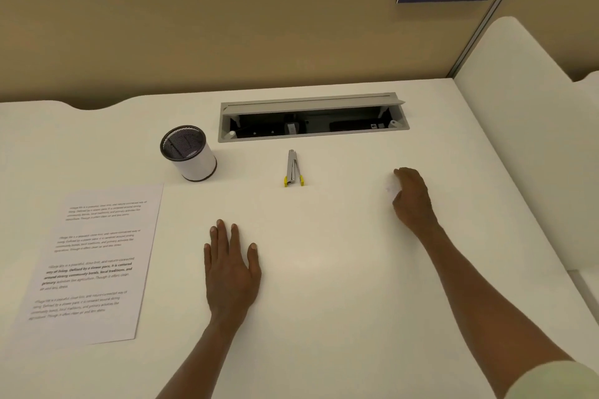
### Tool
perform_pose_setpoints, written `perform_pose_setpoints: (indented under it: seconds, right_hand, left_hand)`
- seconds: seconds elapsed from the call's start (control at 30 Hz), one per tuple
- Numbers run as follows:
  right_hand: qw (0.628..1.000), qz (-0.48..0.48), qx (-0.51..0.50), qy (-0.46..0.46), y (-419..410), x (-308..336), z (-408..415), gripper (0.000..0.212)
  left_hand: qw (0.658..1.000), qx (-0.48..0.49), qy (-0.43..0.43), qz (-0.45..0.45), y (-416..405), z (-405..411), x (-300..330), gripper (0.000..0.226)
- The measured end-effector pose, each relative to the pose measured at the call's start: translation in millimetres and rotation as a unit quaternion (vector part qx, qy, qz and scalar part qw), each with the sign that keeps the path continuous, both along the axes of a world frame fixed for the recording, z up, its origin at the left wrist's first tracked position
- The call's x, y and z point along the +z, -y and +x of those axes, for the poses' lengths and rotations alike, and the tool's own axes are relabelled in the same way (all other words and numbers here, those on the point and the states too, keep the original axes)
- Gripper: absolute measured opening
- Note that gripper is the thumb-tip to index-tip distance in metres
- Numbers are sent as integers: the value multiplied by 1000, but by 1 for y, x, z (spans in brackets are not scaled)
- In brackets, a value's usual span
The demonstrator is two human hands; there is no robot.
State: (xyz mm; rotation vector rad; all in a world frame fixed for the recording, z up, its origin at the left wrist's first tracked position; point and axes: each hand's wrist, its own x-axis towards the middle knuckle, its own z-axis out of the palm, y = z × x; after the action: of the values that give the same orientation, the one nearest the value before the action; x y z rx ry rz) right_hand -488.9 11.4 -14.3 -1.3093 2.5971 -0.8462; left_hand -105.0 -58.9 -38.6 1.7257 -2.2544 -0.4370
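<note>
The counter (324, 269) is smooth, matt off-white, like laminate, with a faint sheen near the middle. The sheet of paper (97, 262) is matt, printed in black. The cup (197, 165) is smooth white outside, with fine black wire mesh within. The stapler (292, 168) is shiny bare metal with yellow plastic tips. The cable tray (311, 104) is dull grey metal. The wad (390, 186) under the right hand (413, 201) looks white and crumpled; paper or tissue, I cannot tell.
</note>
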Motion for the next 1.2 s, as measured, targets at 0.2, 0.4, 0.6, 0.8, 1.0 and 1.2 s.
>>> perform_pose_setpoints:
  seconds: [0.2,0.4,0.6,0.8,1.0,1.2]
  right_hand:
    - [977,114,154,-96,0,6,-14,37]
    - [978,114,163,-67,-9,11,-15,46]
    - [970,168,173,-6,-19,7,-12,46]
    - [975,163,140,50,-20,24,-15,34]
    - [978,146,107,108,-8,39,-10,22]
    - [953,259,144,65,6,36,-22,30]
  left_hand:
    - [1000,0,-5,-2,0,-1,0,68]
    - [1000,1,-5,-3,-1,-1,1,68]
    - [1000,-1,-5,-2,-1,0,0,69]
    - [1000,-1,-8,-6,0,0,-1,68]
    - [1000,-1,-11,-8,0,-1,-1,69]
    - [1000,-2,-11,-11,0,0,-3,69]
